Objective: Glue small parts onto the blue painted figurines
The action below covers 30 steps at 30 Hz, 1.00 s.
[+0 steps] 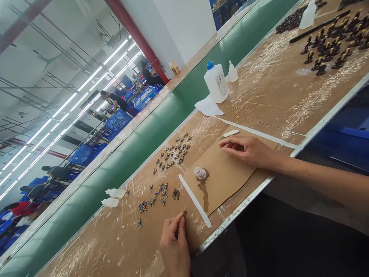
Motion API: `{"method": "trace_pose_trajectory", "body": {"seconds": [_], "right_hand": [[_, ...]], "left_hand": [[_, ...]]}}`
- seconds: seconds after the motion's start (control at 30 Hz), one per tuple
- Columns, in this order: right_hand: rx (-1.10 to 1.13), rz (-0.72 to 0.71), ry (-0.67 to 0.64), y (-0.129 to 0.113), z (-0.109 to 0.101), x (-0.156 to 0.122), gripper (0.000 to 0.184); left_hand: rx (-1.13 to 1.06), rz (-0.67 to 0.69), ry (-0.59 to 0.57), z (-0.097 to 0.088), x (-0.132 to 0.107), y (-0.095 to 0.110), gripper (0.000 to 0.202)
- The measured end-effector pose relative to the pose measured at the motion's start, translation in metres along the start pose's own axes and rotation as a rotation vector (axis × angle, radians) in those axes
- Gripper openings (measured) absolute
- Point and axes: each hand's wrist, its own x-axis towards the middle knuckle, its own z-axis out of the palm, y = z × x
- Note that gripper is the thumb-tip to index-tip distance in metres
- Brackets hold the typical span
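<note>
My left hand (175, 240) is at the table's front, its thumb and forefinger pinched together on a small dark brown piece (185, 212) at their tips. My right hand (249, 151) rests over a brown cardboard sheet (227, 173) with its fingers loosely bent and apart, and nothing shows in them. Just beyond those fingertips lies a white-handled knife (231, 133). A small clear cup (200, 172) stands on the cardboard, with a wet stain running from it. Left of the sheet are a little pile of brown pieces (176, 194) and a cluster of small blue-and-yellow figurines (160, 192).
More figurines (173, 154) stand in rows farther back. A white bottle with a blue cap (216, 82) and a small dropper bottle (233, 72) are behind the cardboard. Two squeeze bottles (114, 193) lie at left. Many brown figures (331, 50) fill the far right. A green belt (161, 123) runs behind.
</note>
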Motion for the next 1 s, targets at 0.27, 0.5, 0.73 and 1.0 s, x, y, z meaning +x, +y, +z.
{"method": "trace_pose_trajectory", "body": {"seconds": [0.27,0.5,0.73,1.0], "right_hand": [[-0.013,0.006,0.015,0.001,0.003,0.000,0.023],[-0.001,0.016,0.031,0.003,0.004,0.001,0.024],[-0.005,-0.002,0.074,0.009,0.007,0.002,0.027],[-0.013,-0.037,0.064,0.008,0.005,0.002,0.025]], "left_hand": [[0.049,0.041,0.048,0.000,-0.009,-0.002,0.031],[0.383,-0.239,0.411,-0.059,0.019,-0.056,0.039],[0.534,-0.132,0.246,-0.084,0.052,-0.075,0.026],[0.553,-0.113,0.130,-0.091,0.066,-0.083,0.019]]}}
